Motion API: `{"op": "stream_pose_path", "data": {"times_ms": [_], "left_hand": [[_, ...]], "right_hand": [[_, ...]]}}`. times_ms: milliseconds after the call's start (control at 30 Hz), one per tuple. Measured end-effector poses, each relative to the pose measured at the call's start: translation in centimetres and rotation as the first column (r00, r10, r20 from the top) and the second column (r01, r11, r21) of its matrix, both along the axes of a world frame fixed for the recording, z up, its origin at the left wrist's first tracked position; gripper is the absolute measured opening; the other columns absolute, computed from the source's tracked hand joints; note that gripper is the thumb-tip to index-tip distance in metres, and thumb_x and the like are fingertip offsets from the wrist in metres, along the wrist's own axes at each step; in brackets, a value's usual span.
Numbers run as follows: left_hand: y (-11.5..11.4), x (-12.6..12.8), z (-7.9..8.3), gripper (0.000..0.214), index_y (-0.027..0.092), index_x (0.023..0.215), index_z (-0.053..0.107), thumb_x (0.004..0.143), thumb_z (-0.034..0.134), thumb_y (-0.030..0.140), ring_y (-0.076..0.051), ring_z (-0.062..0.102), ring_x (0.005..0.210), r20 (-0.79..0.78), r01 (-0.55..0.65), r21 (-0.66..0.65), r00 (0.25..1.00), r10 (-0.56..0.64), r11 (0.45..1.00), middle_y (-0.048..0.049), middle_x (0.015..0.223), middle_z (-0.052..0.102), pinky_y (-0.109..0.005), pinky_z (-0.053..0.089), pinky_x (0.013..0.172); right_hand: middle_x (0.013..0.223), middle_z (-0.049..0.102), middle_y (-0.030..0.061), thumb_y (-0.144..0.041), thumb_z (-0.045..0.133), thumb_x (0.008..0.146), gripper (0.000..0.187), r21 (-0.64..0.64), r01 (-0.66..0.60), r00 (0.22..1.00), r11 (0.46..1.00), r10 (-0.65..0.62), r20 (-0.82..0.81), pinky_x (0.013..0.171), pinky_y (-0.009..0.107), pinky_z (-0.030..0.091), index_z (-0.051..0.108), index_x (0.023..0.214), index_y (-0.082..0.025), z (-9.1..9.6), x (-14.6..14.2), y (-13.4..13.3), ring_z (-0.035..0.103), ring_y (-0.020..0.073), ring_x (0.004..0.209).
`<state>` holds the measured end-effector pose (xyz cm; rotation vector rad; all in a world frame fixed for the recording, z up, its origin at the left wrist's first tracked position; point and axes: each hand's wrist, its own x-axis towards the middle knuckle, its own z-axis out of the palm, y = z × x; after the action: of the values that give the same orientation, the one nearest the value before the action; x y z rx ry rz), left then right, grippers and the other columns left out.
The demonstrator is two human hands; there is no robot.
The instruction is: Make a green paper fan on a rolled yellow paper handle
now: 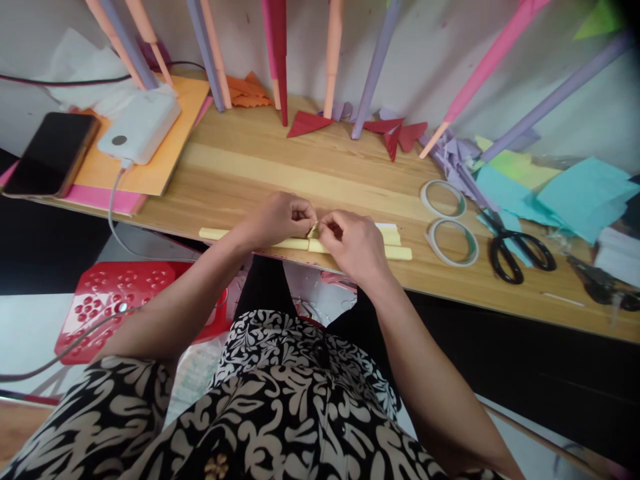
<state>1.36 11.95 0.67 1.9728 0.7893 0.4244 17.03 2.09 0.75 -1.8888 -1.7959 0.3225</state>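
Note:
Both hands meet over the table's front edge, fingertips nearly touching. My left hand (287, 215) is closed in a pinch on a small bit of yellow paper (313, 230). Opposite it, my right hand (353, 241) pinches the other side of that same small piece. Below the hands a long yellow paper tube (240, 237) lies along the edge, passing under both; a joint shows near its middle. A short folded yellow strip (391, 235) with a white part rests behind the right hand, partly covered by it.
Two tape rolls (453, 242) and black-handled scissors (520, 253) lie to the right, near blue paper scraps (585, 193). Coloured paper tubes (377, 67) lean on the wall. At left are a phone (53, 153) and a white power bank (141, 125). A red stool (115, 300) stands below.

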Motion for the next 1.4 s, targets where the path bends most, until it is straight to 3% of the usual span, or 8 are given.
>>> {"op": "stream_pose_path", "data": {"times_ms": [667,800,1000,1133,1233,1333,1400], "left_hand": [[0.0,0.0,0.3,0.016,0.013,0.073,0.071,0.074,0.063,0.027,-0.008,0.049,0.056,-0.004,-0.008,-0.018,1.000,0.007,1.000,0.0011,0.062,0.064,-0.020,0.034,0.054],[-0.1,0.1,0.4,0.015,0.013,0.072,0.069,0.073,0.061,0.026,-0.008,0.048,0.055,-0.002,-0.022,-0.043,1.000,0.022,0.999,0.0016,0.061,0.062,-0.020,0.033,0.053],[-0.2,0.3,0.7,0.015,0.013,0.070,0.066,0.072,0.059,0.026,-0.008,0.049,0.057,-0.040,-0.065,-0.049,0.997,0.063,0.997,0.0016,0.061,0.060,-0.020,0.034,0.054],[-0.2,0.3,0.9,0.014,0.013,0.069,0.065,0.071,0.057,0.025,-0.009,0.050,0.060,-0.072,-0.097,0.013,0.993,0.098,0.995,0.0006,0.064,0.061,-0.021,0.036,0.056],[-0.2,0.4,1.0,0.014,0.014,0.068,0.064,0.070,0.056,0.026,-0.010,0.048,0.059,-0.094,-0.097,0.074,0.990,0.104,0.993,0.0009,0.062,0.060,-0.022,0.036,0.056],[0.0,0.6,0.9,0.013,0.015,0.066,0.063,0.069,0.056,0.026,-0.010,0.047,0.056,-0.119,-0.102,0.132,0.986,0.118,0.986,0.0011,0.060,0.059,-0.022,0.034,0.054],[0.2,0.7,0.9,0.012,0.016,0.064,0.063,0.069,0.057,0.026,-0.010,0.047,0.055,-0.128,-0.106,0.169,0.984,0.128,0.980,0.0012,0.058,0.059,-0.022,0.033,0.053]], "right_hand": [[0.080,0.073,0.0027,-0.020,0.056,0.089,0.014,0.037,-0.021,1.000,0.999,0.021,-0.001,0.073,0.033,0.041,0.068,0.081,-0.022,-0.2,0.1,0.0,0.063,0.0180,0.074],[0.078,0.073,0.0023,-0.019,0.057,0.087,0.013,0.075,0.019,1.000,0.997,-0.020,0.017,0.079,0.035,0.041,0.067,0.079,-0.022,-0.4,0.3,-0.1,0.063,0.0188,0.076],[0.075,0.072,0.0020,-0.020,0.057,0.084,0.013,0.100,0.086,0.995,0.991,-0.090,0.041,0.074,0.034,0.042,0.067,0.075,-0.022,-0.2,1.3,-0.5,0.062,0.0183,0.071],[0.075,0.072,0.0027,-0.023,0.056,0.081,0.012,0.150,0.183,0.975,0.972,-0.199,0.098,0.073,0.034,0.042,0.067,0.075,-0.023,0.3,4.3,-2.1,0.063,0.0196,0.072],[0.072,0.072,0.0046,-0.027,0.057,0.077,0.011,0.164,0.344,0.923,0.925,-0.364,0.120,0.067,0.036,0.042,0.067,0.073,-0.024,0.9,8.7,-4.8,0.063,0.0217,0.069],[0.070,0.072,0.0092,-0.037,0.064,0.073,0.011,0.117,0.547,0.821,0.829,-0.558,0.117,0.062,0.040,0.041,0.068,0.068,-0.027,1.5,14.4,-9.3,0.065,0.0244,0.067],[0.066,0.071,0.0106,-0.037,0.068,0.067,0.009,0.151,0.676,0.712,0.721,-0.692,0.115,0.058,0.043,0.037,0.067,0.061,-0.030,1.7,18.3,-13.5,0.062,0.0250,0.061]]}}
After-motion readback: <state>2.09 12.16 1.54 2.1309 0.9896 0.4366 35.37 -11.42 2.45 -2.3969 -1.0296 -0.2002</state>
